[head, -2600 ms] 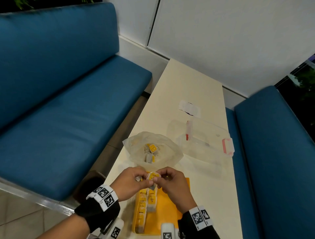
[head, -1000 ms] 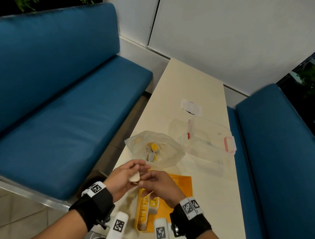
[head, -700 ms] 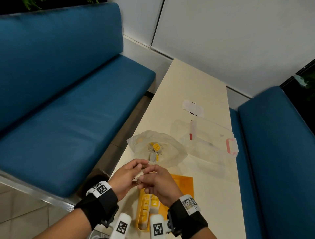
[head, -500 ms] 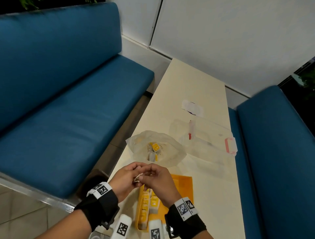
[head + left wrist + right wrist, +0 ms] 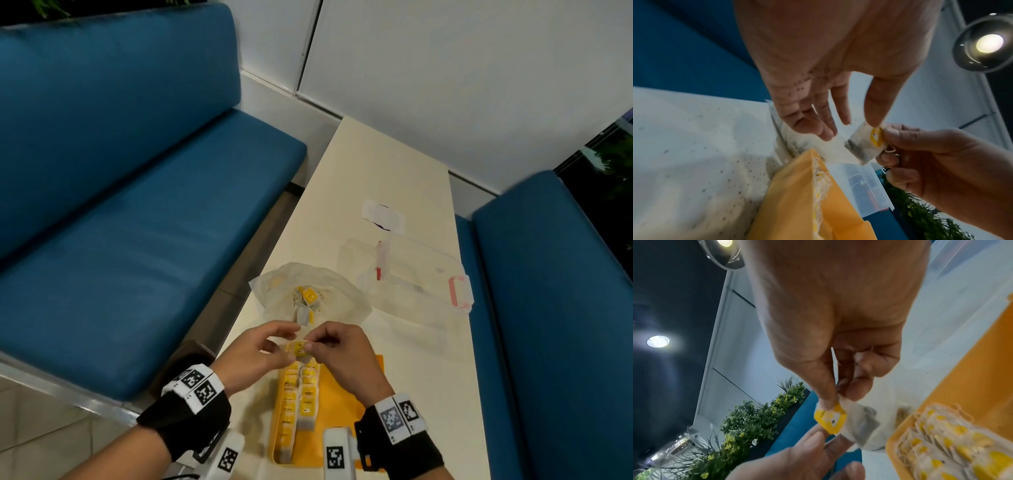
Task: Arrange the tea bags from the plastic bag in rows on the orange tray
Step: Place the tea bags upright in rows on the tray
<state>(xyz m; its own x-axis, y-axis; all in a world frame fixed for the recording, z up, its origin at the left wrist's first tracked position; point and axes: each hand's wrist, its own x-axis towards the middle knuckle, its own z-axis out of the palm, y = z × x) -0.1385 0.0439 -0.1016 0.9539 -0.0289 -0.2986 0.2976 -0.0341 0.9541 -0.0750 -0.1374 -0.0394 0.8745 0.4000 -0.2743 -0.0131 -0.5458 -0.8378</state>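
A tea bag (image 5: 298,348) with a yellow tag hangs above the far end of the orange tray (image 5: 346,407). My right hand (image 5: 312,344) pinches its top edge between thumb and forefinger; the same tea bag (image 5: 840,420) shows under that hand in the right wrist view. My left hand (image 5: 289,342) is beside it with straight, spread fingers, and only the thumb (image 5: 876,113) touches the tea bag (image 5: 863,146). Two rows of tea bags (image 5: 301,394) lie along the tray's left side. The plastic bag (image 5: 329,298), open with more tea bags inside, sits just beyond the hands.
A clear lidded container (image 5: 411,274) with a pink latch stands right of the plastic bag. A white paper (image 5: 383,216) lies farther up the cream table (image 5: 376,164). Blue benches (image 5: 137,205) flank the table on both sides.
Half a second ago both hands were closed together over the tea bag. Now my left fingers have spread and drawn back, and the bag's yellow tag shows in my right hand's pinch.
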